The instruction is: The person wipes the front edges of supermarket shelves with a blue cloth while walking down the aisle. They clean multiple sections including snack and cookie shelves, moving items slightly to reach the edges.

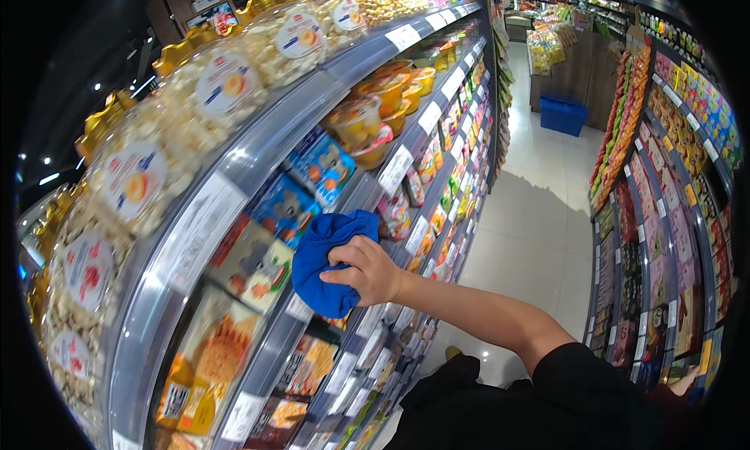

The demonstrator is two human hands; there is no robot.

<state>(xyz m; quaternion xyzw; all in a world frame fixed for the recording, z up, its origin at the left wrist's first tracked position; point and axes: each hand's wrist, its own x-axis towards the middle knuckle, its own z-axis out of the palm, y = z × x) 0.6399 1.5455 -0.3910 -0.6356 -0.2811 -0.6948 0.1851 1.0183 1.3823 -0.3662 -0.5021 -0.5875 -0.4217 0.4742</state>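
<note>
My right hand (pixel 366 274) grips a bunched blue cloth (pixel 321 292), its fingers curled into the folds. The cloth is against the front of a grey store shelf (pixel 281 128) or just before it; contact is not clear. Blue packages with a cartoon animal (pixel 322 163) stand behind and above the cloth. A paler package (pixel 258 268) sits just left of it. Above and right of the hand are clear cups of fruit (pixel 357 122). Price labels (pixel 396 169) line the shelf edges. My left hand is out of view.
Clear tubs with gold lids (pixel 228 84) fill the top shelf. A pale tiled aisle (pixel 527 215) runs beside it. Across the aisle stand more stocked shelves (pixel 662 245). A blue bin (pixel 562 116) is on the floor farther off. Another person's hand (pixel 684 382) shows at lower right.
</note>
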